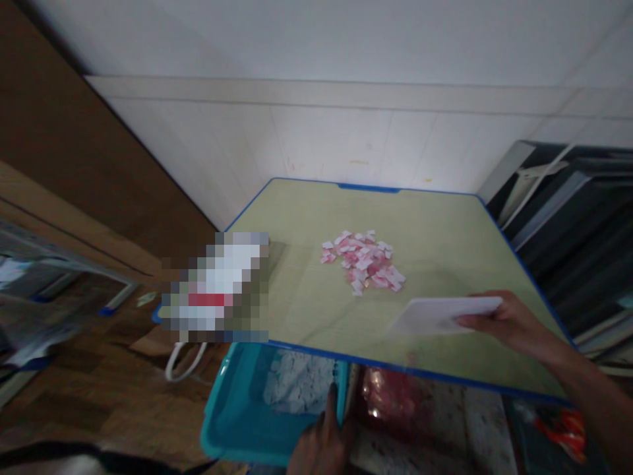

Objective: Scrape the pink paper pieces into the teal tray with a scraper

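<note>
While the flat white card (442,315) hovered over the table (445,231), my right hand (499,321) pinched its edge; my left hand (321,442) gripped the teal bin (237,409) rim.

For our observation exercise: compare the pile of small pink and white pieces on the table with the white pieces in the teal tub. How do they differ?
The pile is pink and white; the tub's pieces look plain white. The pile lies on top of the green table; the tub's pieces sit below its front edge, inside the teal tub. The pile is untouched, while the left hand rests at the tub. Both are loose heaps of small bits.
</note>
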`<state>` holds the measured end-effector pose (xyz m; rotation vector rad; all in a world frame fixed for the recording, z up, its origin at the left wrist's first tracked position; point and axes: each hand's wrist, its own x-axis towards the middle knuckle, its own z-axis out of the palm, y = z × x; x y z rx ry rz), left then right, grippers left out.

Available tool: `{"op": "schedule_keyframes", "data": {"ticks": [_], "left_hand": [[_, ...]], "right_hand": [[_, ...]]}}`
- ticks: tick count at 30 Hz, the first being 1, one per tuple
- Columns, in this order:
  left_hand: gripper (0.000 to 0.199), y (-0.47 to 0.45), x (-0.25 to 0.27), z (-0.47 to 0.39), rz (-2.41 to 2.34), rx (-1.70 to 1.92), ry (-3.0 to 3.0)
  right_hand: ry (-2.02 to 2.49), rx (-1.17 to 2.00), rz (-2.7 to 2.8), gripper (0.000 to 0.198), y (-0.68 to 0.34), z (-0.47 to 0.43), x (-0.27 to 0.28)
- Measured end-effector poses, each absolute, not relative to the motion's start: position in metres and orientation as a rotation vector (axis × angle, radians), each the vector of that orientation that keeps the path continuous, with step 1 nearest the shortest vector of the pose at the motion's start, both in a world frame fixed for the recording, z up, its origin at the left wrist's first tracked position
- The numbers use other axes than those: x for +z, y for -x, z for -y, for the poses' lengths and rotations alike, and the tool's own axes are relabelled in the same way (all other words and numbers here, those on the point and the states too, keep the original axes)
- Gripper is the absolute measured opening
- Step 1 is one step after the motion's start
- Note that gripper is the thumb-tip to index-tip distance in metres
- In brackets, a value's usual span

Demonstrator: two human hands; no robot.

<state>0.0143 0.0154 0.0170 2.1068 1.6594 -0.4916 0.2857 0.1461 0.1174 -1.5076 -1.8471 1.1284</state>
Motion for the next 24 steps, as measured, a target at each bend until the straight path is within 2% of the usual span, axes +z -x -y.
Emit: {"op": "schedule_keyframes", "data": {"ticks": [6, 9, 12, 24], "left_hand": [[0.056, -0.016, 0.013, -0.013, -1.698, -0.472, -2.129], [0.047, -0.015, 0.016, -0.014, -1.679, -0.505, -2.101], [0.035, -0.015, 0.02, -0.016, -1.655, -0.515, -2.086], [0.038, -0.012, 0.016, -0.014, -1.645, -0.512, -2.127]], "right_hand": [[1.585, 1.273, 1.556, 0.029, -0.29, -0.156, 0.111], [1.545, 1.322, 1.546, 0.033, -0.285, -0.158, 0.104], [1.514, 1.372, 1.585, 0.033, -0.277, -0.156, 0.101], [1.5, 1.502, 1.642, 0.028, -0.261, -0.123, 0.102]]}}
